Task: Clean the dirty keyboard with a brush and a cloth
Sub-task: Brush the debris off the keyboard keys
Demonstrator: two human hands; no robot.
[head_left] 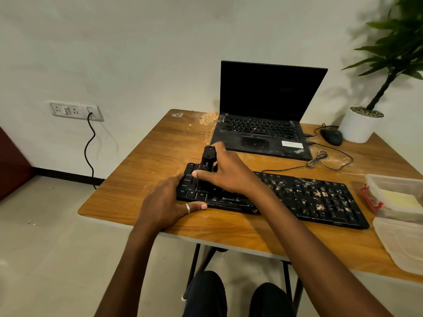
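A black keyboard (pixel 315 197) lies across the wooden table (pixel 229 229), its right half speckled with pale crumbs and dust. My right hand (pixel 225 172) grips a black brush (pixel 207 160) that stands upright over the keys at the keyboard's left end. My left hand (pixel 170 200), with a ring on one finger, holds the keyboard's left edge, thumb along the front. The brush's bristles are hidden behind my fingers. No cloth shows clearly.
An open black laptop (pixel 263 124) stands behind the keyboard, with a mouse (pixel 332 136) and a potted plant (pixel 364 124) to its right. Clear plastic containers (pixel 398 202) sit at the table's right edge. Sawdust (pixel 208 118) lies near the laptop's left corner. A cable loops between laptop and keyboard.
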